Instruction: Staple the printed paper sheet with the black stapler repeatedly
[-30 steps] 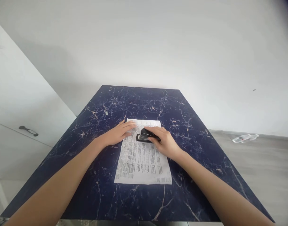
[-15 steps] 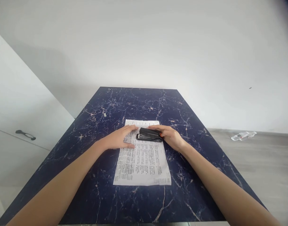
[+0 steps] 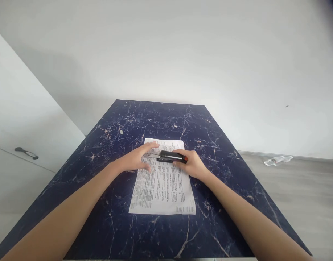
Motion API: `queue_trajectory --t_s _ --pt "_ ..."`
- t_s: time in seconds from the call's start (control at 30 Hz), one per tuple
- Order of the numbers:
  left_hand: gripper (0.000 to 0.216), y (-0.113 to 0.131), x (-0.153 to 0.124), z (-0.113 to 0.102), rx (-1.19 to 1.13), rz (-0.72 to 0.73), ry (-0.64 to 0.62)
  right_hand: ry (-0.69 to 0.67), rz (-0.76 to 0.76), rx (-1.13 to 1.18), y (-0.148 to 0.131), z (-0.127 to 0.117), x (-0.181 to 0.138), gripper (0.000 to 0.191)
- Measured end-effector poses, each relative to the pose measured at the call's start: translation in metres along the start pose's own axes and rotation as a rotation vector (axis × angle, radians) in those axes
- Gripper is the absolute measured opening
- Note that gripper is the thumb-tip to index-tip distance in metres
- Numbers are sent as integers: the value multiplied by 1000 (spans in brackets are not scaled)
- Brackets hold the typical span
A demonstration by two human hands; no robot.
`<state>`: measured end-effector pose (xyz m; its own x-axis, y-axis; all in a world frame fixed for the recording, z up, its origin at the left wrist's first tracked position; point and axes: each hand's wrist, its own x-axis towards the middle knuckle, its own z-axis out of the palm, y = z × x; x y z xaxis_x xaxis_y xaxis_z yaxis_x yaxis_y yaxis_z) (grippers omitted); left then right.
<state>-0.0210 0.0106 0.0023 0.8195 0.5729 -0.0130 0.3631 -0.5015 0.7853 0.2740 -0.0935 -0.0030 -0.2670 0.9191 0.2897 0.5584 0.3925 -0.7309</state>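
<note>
Head view, looking down over a dark blue marbled surface (image 3: 155,116). Far left of both hands stands a white cupboard door with a dark handle (image 3: 26,153). The left hand (image 3: 136,159) lies flat, its grip open and holding nothing, fingers pressing the top left of a printed sheet of paper (image 3: 162,185). Just right of those fingertips, a black stapler (image 3: 170,156) is over the sheet's upper part, metal nose pointing at the left hand. The right hand (image 3: 192,165) has its grip wrapped around the stapler's rear end, beside an orange tab. The stapler looks rigid, compact and fairly weighty, best held along its body. The paper looks thin, light and easily creased or slid, so flat pressure suits it. Far right of the grip, a clear plastic bottle (image 3: 278,159) lies on the floor.
</note>
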Motion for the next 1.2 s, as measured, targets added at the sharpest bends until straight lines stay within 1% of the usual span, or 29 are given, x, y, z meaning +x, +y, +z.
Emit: queue_trajectory --t_s 0.03,0.07,0.1,0.13,0.17,0.23,0.27,0.3,0.37,0.4,0.47,0.53,0.57,0.63,0.7,0.77,0.8,0.83,0.87,0.93,0.97,1.0,1.07,1.13,1.2 --pt "87 2 1 1 -101 36 78 64 -98 -69 -2 3 -1 35" --pt "76 4 2 2 -236 69 161 122 -206 -141 -5 5 -3 41" --pt "68 6 4 4 -394 86 225 172 -311 -224 -8 7 -5 47" --pt "66 9 6 6 -562 83 252 210 -396 -316 -12 8 -7 52" --pt "65 12 8 10 -721 60 241 231 -453 -406 -16 8 -9 55" --pt "61 17 11 16 -960 -13 160 212 -513 -551 -24 7 -12 58" --pt "55 18 13 18 -1033 -52 132 192 -534 -599 -27 7 -13 58" --pt "48 18 14 20 -1081 -83 131 172 -551 -628 -29 7 -14 59" --pt "34 17 15 21 -1126 -130 176 184 -557 -622 -31 9 -13 59" --pt "30 16 15 21 -1125 -155 199 231 -537 -591 -30 10 -12 60" --pt "25 13 14 19 -1088 -222 219 367 -441 -493 -27 14 -9 59" --pt "21 10 13 16 -1051 -279 248 497 -295 -372 -24 16 -6 52" --pt "20 10 13 15 -1042 -285 282 523 -204 -305 -22 17 -5 45" --pt "20 10 11 12 -1028 -233 383 481 3 -169 -19 16 -5 29" --pt "19 13 11 9 -1041 -128 462 360 177 -76 -17 14 -4 24" --pt "10 18 10 7 -1103 -10 480 231 249 -64 -16 13 -4 23" --pt "5 21 10 7 -1142 43 472 202 238 -87 -16 13 -3 24" --pt "11 25 10 7 -1169 87 457 204 201 -124 -18 13 -3 27" --pt "19 29 10 8 -1175 119 442 239 140 -170 -20 13 -3 31" --pt "29 39 9 11 -1135 149 420 359 -39 -261 -28 16 -4 38" --pt "32 44 9 14 -1105 150 402 397 -145 -293 -33 18 -6 39" --pt "33 49 8 17 -1079 150 374 399 -248 -312 -37 20 -7 39" --pt "34 59 7 26 -1041 159 299 332 -408 -342 -45 27 -11 40" --pt "33 67 5 36 -1005 186 221 249 -490 -381 -49 34 -13 44" --pt "30 70 5 45 -945 225 176 250 -518 -406 -50 39 -14 42"
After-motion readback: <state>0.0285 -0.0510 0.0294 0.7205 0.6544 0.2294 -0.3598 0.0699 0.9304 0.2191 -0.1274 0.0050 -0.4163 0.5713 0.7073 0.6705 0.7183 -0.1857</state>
